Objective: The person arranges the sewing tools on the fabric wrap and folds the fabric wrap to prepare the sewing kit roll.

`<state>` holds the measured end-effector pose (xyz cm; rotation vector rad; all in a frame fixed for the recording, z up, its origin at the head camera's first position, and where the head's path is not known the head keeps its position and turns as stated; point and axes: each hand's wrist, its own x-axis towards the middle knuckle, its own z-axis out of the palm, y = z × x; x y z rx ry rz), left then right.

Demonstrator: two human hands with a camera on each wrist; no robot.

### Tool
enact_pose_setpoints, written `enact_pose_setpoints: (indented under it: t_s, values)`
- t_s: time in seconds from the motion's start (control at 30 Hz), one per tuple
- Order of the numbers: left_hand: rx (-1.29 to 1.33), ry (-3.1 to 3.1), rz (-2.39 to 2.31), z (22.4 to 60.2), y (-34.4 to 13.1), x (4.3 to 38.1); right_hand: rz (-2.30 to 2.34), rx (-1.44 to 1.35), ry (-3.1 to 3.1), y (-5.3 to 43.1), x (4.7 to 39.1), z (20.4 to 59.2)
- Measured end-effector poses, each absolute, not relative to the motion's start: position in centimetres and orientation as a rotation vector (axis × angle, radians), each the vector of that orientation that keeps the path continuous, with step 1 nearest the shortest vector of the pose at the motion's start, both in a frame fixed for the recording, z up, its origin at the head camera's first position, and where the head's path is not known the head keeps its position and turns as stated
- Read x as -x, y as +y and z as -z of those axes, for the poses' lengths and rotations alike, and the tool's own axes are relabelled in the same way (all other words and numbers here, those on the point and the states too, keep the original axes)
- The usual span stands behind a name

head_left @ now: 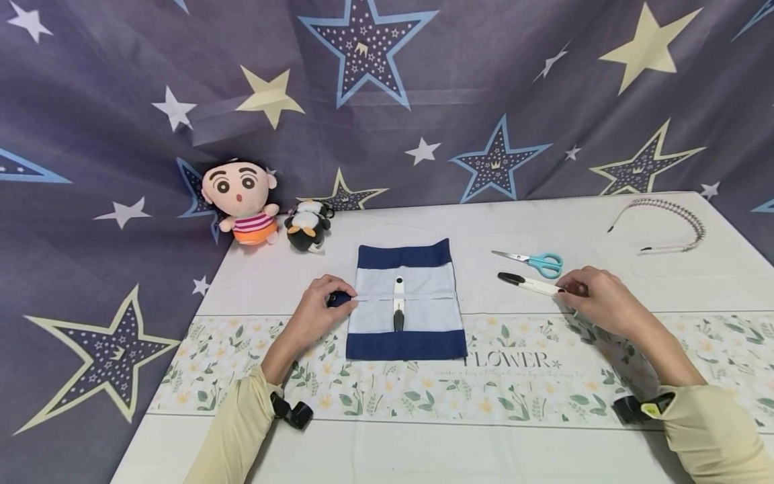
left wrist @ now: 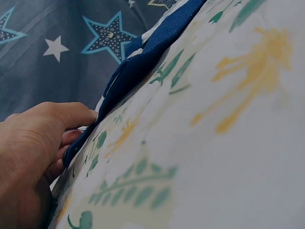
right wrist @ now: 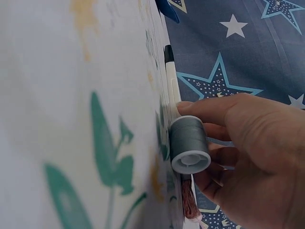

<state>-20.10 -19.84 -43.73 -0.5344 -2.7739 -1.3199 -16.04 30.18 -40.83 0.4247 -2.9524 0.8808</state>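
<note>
A folded cloth (head_left: 406, 345), light blue with navy bands at both ends, lies on the table. At its left edge my left hand (head_left: 319, 304) pinches a navy part; in the left wrist view the thumb is on top of the navy fabric (left wrist: 138, 67) and fingers are below. A slim white tool with a black end (head_left: 399, 302) lies on the cloth's middle. My right hand (head_left: 598, 299) pinches the near end of a white pen with a black cap (head_left: 527, 283). Beside those fingers, in the right wrist view, is a spool of grey thread (right wrist: 189, 143).
Scissors with blue handles (head_left: 538, 262) lie behind the pen. A beaded headband (head_left: 695, 222) is at the back right. Two plush toys, a doll (head_left: 248, 208) and a penguin (head_left: 307, 225), sit at the back left. A reddish-brown bundle (right wrist: 189, 200) shows beyond the spool.
</note>
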Motion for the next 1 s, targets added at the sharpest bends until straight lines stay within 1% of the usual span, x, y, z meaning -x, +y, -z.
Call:
enact_pose_setpoints:
  t_s: [0.5, 1.0]
  values:
    - [0.549, -2.767, 1.322, 43.69, -19.92, 20.08, -0.869, -0.491, -2.904, 30.35, 16.12, 41.05]
    - [0.558, -2.763, 1.303, 43.78, -19.90, 20.19, -0.984, -0.473, -2.863, 30.44, 16.20, 41.11]
